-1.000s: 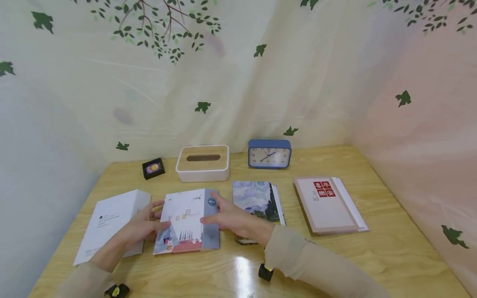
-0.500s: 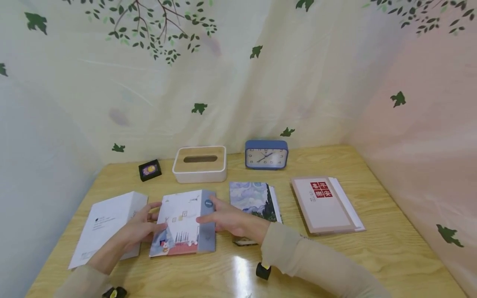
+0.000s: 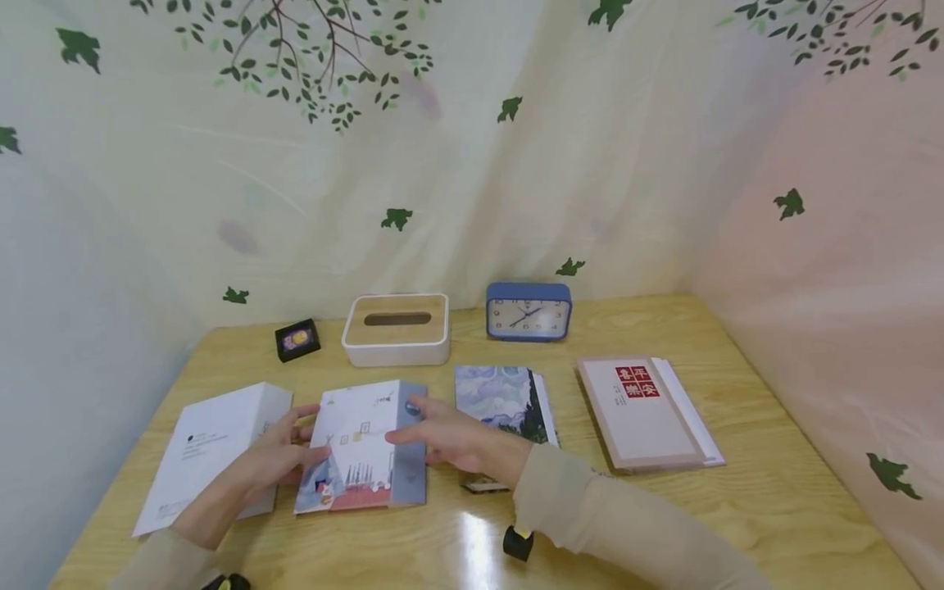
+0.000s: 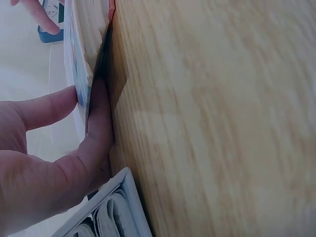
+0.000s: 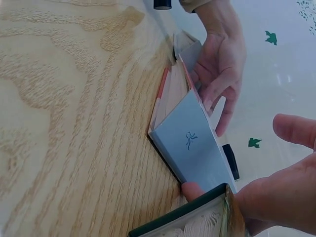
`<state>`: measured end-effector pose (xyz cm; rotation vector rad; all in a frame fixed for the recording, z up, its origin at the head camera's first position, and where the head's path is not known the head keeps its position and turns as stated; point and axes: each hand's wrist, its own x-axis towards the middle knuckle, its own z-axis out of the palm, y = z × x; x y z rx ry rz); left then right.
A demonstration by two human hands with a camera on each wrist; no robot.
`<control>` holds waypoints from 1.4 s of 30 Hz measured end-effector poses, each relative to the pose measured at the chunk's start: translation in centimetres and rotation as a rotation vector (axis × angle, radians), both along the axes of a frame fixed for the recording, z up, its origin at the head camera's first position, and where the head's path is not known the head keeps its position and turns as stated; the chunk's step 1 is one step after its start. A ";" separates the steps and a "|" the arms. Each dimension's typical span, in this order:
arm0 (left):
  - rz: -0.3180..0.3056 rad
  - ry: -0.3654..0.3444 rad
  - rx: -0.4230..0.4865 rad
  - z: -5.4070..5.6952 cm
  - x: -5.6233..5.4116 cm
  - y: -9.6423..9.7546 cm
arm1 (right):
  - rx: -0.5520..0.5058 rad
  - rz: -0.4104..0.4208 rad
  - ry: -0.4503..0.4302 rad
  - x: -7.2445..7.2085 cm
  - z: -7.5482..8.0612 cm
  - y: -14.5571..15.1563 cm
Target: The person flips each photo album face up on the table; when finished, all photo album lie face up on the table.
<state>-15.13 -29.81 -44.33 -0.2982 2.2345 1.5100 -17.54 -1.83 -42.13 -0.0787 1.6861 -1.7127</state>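
A book [image 3: 357,430] with a white illustrated cover and blue spine lies between my hands. My left hand [image 3: 276,451] pinches its left edge, thumb [image 4: 59,104] on the cover and fingers [image 4: 98,118] under it; that edge is tilted off the wood in the left wrist view. From the other side, my right hand [image 3: 460,434] reaches to the spine [image 5: 192,143], with a fingertip [image 5: 191,190] low beside it. The right thumb [image 5: 294,131] is spread above the cover, apart from it. A white book [image 3: 214,451] lies close left of my left hand. A landscape-painting book [image 3: 494,393] lies partly under my right forearm.
Farther right lies a pale pink book [image 3: 642,426] with red square print. Along the back stand a small black box [image 3: 298,339], a tissue box [image 3: 396,330] and a blue alarm clock [image 3: 528,313]. A printed curtain [image 3: 472,164] rises behind the wooden table [image 3: 590,524].
The whole view has shifted slightly as the head moved. Both hands keep nearly the same place at the illustrated book.
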 end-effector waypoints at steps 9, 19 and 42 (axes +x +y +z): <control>-0.016 0.006 -0.023 0.1 -0.1 -0.1 | -0.002 -0.072 -0.036 0.0 0.1 -0.6; -0.010 0.000 -0.018 0.0 0.1 -0.1 | -0.018 -0.122 -0.081 0.1 0.2 -0.7; 0.000 -0.015 0.017 -0.2 -0.1 -0.4 | -0.065 -0.137 -0.065 -0.4 -0.2 -0.9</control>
